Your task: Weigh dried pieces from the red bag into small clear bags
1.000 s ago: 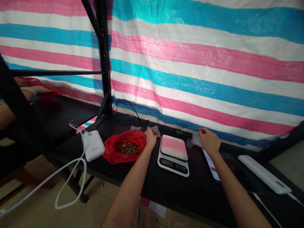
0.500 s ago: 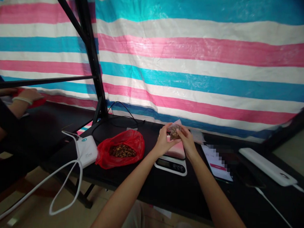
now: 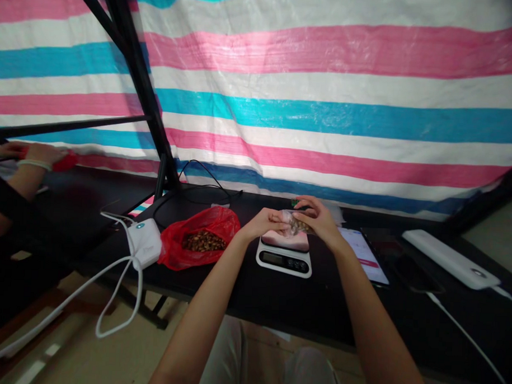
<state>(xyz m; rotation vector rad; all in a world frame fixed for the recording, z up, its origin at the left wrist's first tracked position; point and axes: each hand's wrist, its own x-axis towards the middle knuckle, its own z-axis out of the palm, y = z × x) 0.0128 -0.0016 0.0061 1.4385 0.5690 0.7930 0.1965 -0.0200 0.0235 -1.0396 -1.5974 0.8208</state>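
My left hand (image 3: 264,221) and my right hand (image 3: 319,218) meet over a white kitchen scale (image 3: 284,254) with a pink top. Between them they pinch a small clear bag (image 3: 294,223) holding brown nuts, just above the scale's platform. Fingers of both hands are closed on the bag. A red plastic bag (image 3: 197,245) lies open to the left of the scale, full of the same brown nuts.
A white device (image 3: 145,244) with a looping white cable sits left of the red bag on the black table (image 3: 277,305). A phone (image 3: 363,255) lies right of the scale, a long white bar (image 3: 451,259) farther right. Another person's arm (image 3: 17,169) is at far left. A striped tarp hangs behind.
My hands were apart on the table a second ago; they came together holding the small bag and have now lowered it toward the scale. The view has tilted downward.
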